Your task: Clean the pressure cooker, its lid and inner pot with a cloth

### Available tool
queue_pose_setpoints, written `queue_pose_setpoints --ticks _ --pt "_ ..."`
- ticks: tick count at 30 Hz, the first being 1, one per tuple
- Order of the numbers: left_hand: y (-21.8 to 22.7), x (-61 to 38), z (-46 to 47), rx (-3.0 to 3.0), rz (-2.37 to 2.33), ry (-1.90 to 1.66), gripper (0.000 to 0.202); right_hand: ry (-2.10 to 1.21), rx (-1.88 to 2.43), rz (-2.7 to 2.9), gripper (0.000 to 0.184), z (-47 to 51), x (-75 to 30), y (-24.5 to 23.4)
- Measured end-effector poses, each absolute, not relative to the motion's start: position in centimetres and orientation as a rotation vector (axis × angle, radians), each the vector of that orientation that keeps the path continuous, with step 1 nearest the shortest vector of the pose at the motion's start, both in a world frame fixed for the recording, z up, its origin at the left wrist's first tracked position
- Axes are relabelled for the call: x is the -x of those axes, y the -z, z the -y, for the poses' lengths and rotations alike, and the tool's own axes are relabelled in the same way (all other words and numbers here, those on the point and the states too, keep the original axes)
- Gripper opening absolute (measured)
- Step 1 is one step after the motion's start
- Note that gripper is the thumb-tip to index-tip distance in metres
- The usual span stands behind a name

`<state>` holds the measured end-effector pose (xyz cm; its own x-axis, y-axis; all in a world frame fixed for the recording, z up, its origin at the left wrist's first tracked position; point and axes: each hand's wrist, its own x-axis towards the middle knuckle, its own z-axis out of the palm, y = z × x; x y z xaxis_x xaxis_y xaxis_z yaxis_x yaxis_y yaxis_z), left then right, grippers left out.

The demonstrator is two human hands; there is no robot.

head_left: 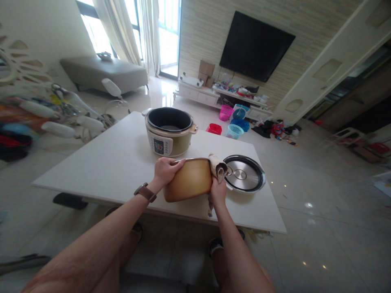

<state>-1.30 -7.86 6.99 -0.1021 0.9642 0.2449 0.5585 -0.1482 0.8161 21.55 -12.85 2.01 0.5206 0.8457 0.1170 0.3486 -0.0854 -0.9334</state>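
A gold-brown inner pot [190,181] is held tilted over the near side of the white table, its open top facing away from me. My left hand [166,171] grips its rim at the left, thumb along the edge. At the pot's right side my right hand [218,190] is closed around a bunched beige cloth [216,165], which lies against the pot. Behind the pot stands the rice cooker body [171,136], with its dark cavity exposed and a control panel on the front. To the right lies the round cooker lid [244,174], its metal underside facing up.
The white table [113,150] has its near edge just before my legs. Beyond it on the floor are a pink basket [226,113], a red basket [214,129] and a light blue basket [235,131]. A grey bench [106,75] stands by the window.
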Motion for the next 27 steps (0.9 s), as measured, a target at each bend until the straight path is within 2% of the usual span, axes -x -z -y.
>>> queue_pose_setpoints --ticks 13,27 --pt "-6.8 1.1 7.6 -1.717 -1.678 -1.148 0.067 -0.209 1.453 1.485 0.039 15.2 -19.7 -3.3" --pt "-6.8 1.7 7.3 -1.753 -1.566 -1.099 0.065 -0.591 1.573 0.964 0.047 13.0 -21.1 -2.0"
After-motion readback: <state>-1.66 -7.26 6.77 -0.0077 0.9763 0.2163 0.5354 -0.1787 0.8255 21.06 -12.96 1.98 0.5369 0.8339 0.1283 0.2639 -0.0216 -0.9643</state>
